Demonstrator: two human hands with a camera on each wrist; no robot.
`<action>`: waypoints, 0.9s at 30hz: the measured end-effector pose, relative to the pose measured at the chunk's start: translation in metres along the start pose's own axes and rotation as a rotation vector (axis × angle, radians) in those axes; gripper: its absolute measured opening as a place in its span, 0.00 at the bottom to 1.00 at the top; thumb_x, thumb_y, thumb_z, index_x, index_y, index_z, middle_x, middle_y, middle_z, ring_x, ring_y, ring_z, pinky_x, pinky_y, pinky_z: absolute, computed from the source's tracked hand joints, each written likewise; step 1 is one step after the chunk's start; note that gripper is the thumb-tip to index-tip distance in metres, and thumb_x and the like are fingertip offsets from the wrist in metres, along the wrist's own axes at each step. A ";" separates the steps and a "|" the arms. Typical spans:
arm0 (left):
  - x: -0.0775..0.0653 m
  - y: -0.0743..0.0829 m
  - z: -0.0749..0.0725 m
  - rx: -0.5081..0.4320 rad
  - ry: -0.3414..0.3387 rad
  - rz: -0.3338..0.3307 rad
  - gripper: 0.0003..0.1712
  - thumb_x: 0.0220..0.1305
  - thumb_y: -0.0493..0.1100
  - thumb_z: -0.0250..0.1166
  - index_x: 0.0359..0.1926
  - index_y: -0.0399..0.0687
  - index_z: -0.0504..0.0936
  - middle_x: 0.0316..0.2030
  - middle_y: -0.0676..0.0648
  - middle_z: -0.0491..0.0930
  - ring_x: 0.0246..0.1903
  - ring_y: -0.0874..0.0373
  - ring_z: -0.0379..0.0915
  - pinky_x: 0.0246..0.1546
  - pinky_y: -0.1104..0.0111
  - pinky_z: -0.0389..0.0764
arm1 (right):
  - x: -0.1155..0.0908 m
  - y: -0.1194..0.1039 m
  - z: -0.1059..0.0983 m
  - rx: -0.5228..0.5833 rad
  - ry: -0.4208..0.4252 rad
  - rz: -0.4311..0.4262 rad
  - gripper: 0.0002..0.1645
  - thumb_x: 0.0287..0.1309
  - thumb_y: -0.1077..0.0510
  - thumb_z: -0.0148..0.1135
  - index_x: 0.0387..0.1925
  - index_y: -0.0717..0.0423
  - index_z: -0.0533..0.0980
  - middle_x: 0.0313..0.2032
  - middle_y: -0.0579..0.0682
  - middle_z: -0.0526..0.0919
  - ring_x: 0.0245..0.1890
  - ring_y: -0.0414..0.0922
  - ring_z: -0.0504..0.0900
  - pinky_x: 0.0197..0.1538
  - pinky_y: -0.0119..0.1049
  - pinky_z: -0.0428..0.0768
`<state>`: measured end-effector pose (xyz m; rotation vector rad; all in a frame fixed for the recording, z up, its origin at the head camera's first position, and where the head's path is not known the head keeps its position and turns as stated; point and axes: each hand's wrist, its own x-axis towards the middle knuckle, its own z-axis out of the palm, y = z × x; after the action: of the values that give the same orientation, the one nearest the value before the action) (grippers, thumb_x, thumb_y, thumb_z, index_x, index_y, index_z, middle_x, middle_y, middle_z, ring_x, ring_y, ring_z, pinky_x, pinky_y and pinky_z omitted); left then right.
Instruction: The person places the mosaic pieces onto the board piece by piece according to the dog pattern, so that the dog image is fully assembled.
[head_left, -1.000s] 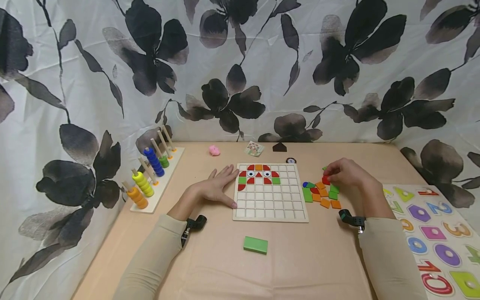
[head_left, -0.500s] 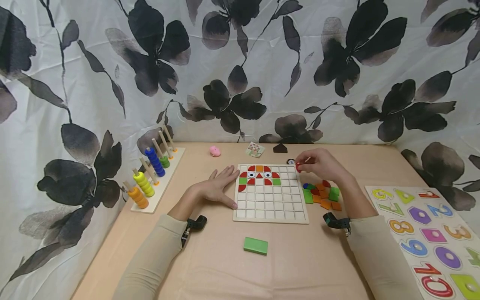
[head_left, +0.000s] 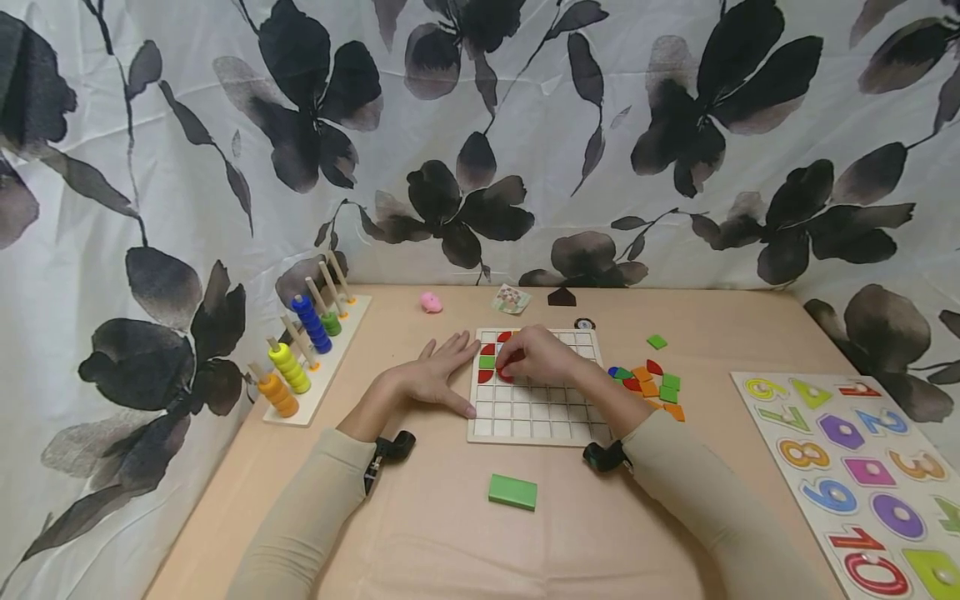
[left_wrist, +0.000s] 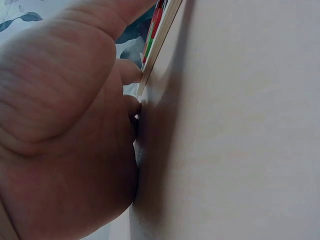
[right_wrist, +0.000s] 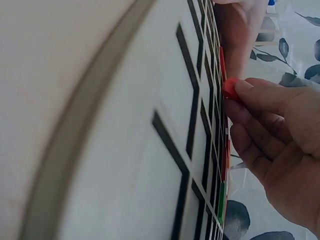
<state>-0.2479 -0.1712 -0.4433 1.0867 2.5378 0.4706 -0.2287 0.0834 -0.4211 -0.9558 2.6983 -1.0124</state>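
My right hand [head_left: 542,357] is over the upper left of a white grid board [head_left: 540,429], pinching a small red tile [right_wrist: 231,89] between thumb and fingertips. In the right wrist view the tile is at the board's surface. Red and green tiles lie in the grid's left column, among them a green tile [head_left: 487,362]; my right hand hides most of the other placed tiles. My left hand [head_left: 431,379] rests spread at the board's left edge, its fingers and thumb touching the edge. The left wrist view shows its palm [left_wrist: 65,125] beside the table.
Loose tiles, such as an orange tile [head_left: 674,412], lie right of the board, with a lone green tile [head_left: 657,342] behind. A green block [head_left: 513,492] lies in front. A peg stacker [head_left: 300,358] stands left; a number puzzle [head_left: 847,467] lies right. A pink figure [head_left: 431,302] sits behind.
My right hand has carried the red tile from the loose pile, leftward past the board's upper right corner, to the grid's left part. The left hand has stayed in place.
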 end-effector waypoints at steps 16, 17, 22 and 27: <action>0.000 0.001 -0.002 0.000 -0.002 0.003 0.73 0.40 0.77 0.67 0.76 0.50 0.40 0.75 0.42 0.31 0.74 0.47 0.24 0.68 0.44 0.28 | -0.003 -0.006 0.006 -0.168 -0.025 0.020 0.08 0.52 0.60 0.71 0.37 0.49 0.86 0.33 0.39 0.85 0.32 0.35 0.78 0.37 0.31 0.78; 0.000 0.001 -0.002 0.000 -0.001 0.006 0.73 0.40 0.77 0.67 0.76 0.50 0.40 0.75 0.41 0.31 0.74 0.47 0.24 0.68 0.44 0.28 | -0.003 -0.007 0.005 -0.192 -0.036 0.013 0.09 0.52 0.60 0.71 0.38 0.49 0.86 0.33 0.39 0.85 0.32 0.35 0.78 0.37 0.31 0.77; 0.000 0.002 -0.004 -0.009 -0.001 0.007 0.72 0.40 0.76 0.68 0.76 0.50 0.41 0.75 0.41 0.31 0.74 0.46 0.24 0.68 0.44 0.29 | -0.005 -0.011 0.001 -0.292 -0.089 -0.050 0.11 0.53 0.59 0.71 0.40 0.51 0.86 0.36 0.43 0.84 0.37 0.37 0.78 0.44 0.34 0.78; 0.000 0.001 -0.002 -0.012 -0.005 0.008 0.73 0.40 0.76 0.68 0.76 0.50 0.40 0.75 0.41 0.31 0.74 0.47 0.24 0.68 0.44 0.28 | -0.007 -0.012 0.002 -0.337 -0.112 -0.052 0.10 0.55 0.59 0.70 0.40 0.49 0.86 0.40 0.43 0.84 0.43 0.37 0.79 0.51 0.35 0.78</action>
<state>-0.2482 -0.1707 -0.4407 1.0932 2.5246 0.4838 -0.2161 0.0792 -0.4163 -1.1024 2.8132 -0.4984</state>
